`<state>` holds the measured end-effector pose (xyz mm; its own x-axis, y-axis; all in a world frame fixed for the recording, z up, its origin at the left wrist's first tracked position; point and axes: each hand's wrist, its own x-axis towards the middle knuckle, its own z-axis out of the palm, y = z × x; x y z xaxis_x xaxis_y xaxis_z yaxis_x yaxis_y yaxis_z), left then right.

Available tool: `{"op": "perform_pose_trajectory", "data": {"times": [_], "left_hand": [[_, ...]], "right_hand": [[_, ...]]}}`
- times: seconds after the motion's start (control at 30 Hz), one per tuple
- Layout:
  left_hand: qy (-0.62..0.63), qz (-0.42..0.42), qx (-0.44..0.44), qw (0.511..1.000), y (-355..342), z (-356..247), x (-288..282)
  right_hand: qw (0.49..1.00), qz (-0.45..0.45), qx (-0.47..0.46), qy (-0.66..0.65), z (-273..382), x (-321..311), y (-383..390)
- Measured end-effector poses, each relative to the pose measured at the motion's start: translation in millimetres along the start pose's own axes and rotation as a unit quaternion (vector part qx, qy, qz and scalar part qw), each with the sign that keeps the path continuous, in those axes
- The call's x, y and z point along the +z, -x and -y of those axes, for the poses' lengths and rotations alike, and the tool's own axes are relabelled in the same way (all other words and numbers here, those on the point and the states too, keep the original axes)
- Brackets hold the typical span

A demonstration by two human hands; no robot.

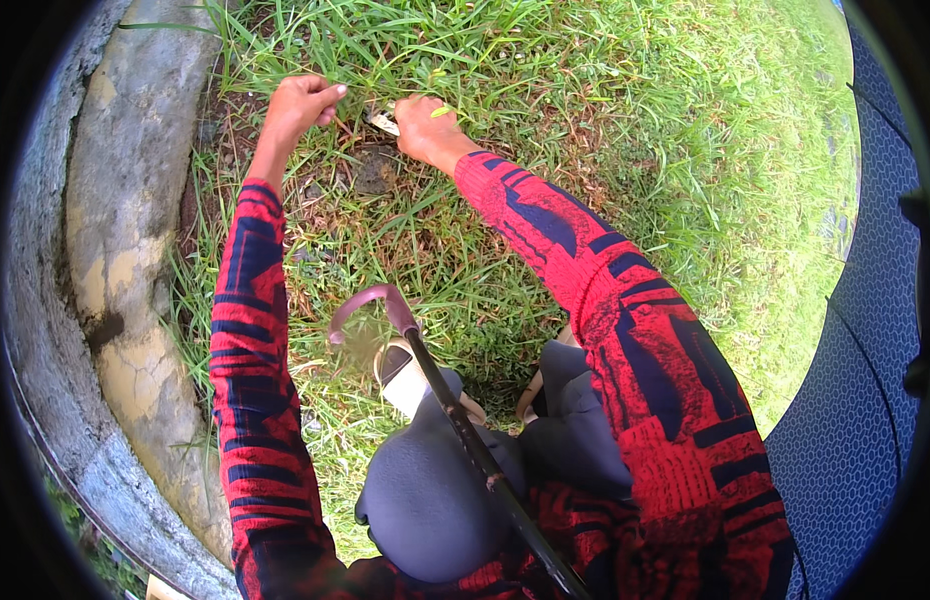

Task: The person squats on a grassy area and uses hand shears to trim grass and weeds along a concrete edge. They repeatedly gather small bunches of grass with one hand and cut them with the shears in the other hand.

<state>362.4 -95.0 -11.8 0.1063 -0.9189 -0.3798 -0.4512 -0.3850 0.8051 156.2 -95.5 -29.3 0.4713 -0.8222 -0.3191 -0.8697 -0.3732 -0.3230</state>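
Observation:
My left hand point(303, 108) is closed in a pinch over the grass, near the curb on the left. A thin reddish stem shows just below its fingertips, but whatever they grip is hidden. To its right, my right hand point(425, 128) is wrapped round a small, pale, flat tool point(385, 123), whose end sticks out toward the left hand; the rest lies under the fingers. A yellow-green leaf point(442, 111) lies against the back of that hand. Green grass point(375, 60) surrounds both hands, and a dark brownish lump point(374, 172) sits in it just below them.
A weathered concrete curb point(135, 230) runs along the left. An open blue patterned umbrella point(835, 400) fills the right edge. Its black shaft point(455, 410) crosses my lap, ending in a pink hooked handle point(390, 298). My bent knee point(435, 510) and a light-coloured shoe point(405, 378) are below.

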Motion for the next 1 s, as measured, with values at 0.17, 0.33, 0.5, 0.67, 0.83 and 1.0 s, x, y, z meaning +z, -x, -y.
{"op": "perform_pose_trajectory", "data": {"times": [0.17,0.33,0.5,0.67,0.83,1.0], "left_hand": [[-0.074,0.138,-0.013,0.988,54,55,-72],[-0.367,-0.027,-0.168,0.915,112,138,-163],[-0.506,-0.084,-0.108,0.852,128,131,-129],[-0.258,-0.049,0.063,0.963,82,59,-25],[-0.213,-0.144,0.071,0.964,38,27,18],[-0.184,-0.151,0.062,0.969,13,32,18]], "right_hand": [[0.992,0.044,0.022,0.115,-13,-13,6],[0.989,0.125,0.028,0.076,-29,-28,13],[0.988,0.112,-0.018,0.101,-32,-28,18],[0.989,0.079,-0.034,0.12,-8,-18,13],[0.991,0.078,0.003,0.105,21,-11,11],[0.996,0.05,-0.004,0.077,33,2,12]]}}
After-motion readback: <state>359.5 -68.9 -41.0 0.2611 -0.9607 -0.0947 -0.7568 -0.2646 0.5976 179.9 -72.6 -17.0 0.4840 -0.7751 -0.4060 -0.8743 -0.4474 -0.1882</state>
